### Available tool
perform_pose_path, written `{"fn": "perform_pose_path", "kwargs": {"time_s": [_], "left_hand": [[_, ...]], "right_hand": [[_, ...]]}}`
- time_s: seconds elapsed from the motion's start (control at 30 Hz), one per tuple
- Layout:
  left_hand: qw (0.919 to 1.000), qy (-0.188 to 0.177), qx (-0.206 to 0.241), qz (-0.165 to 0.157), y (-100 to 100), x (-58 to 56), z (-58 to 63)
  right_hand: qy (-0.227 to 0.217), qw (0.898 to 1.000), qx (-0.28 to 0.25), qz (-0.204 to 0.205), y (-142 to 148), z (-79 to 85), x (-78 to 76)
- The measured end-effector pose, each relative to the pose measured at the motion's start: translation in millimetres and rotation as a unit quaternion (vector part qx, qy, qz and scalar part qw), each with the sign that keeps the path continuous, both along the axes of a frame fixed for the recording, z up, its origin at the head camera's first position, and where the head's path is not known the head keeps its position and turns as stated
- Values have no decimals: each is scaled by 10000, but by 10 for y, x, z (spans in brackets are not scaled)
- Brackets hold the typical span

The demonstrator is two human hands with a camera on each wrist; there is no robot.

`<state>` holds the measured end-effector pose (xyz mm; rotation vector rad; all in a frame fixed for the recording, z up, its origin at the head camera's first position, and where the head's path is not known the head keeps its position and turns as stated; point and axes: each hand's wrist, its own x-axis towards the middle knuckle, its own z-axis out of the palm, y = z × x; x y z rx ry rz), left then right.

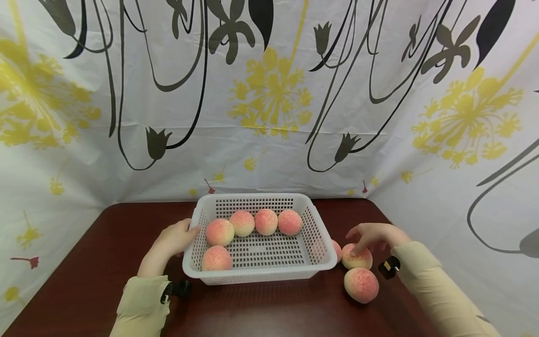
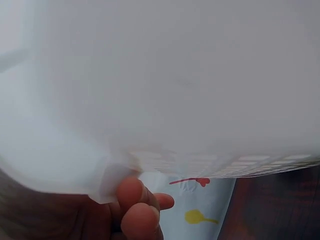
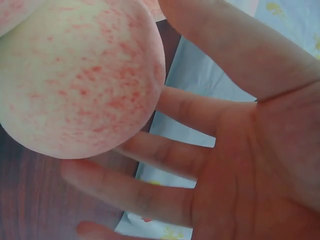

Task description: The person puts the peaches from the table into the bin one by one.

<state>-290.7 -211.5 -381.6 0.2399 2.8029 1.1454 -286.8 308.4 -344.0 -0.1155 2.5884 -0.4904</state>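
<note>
My left hand [image 1: 176,238] grips the left rim of a white perforated plastic basket [image 1: 257,271]; its fingertips [image 2: 140,220] show by the basket's edge in the left wrist view. Several pink-and-cream peaches sit inside, among them a front-left peach [image 1: 216,258]. On the right, my right hand [image 1: 375,235] reaches over the middle peach [image 1: 358,259], its thumb over the top. The right wrist view shows the palm [image 3: 250,165] with fingers spread, extended partly behind a large peach [image 3: 85,80]. Whether they touch it, I cannot tell.
Just in front of the middle peach lies another peach [image 1: 361,285]. A further peach [image 1: 336,250] is partly hidden by the basket's right side. Everything stands on a dark reddish-brown table [image 1: 252,313], with a patterned white cloth [image 1: 273,154] hanging behind and at both sides.
</note>
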Motion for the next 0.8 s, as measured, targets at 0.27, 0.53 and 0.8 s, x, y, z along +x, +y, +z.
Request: {"fn": "perform_pose_path", "kwargs": {"time_s": [0.27, 0.53, 0.8], "left_hand": [[10000, 12, -7, -7, 0, 11, 21], [10000, 7, -24, 38, 7, 20, 30], [10000, 6, -23, 46, 4, 22, 21]], "right_hand": [[-509, 9978, -117, -420, -12, -24, 24], [-561, 9979, -55, -333, -19, -51, 6], [-421, 9986, 197, -255, -44, -33, 13]]}}
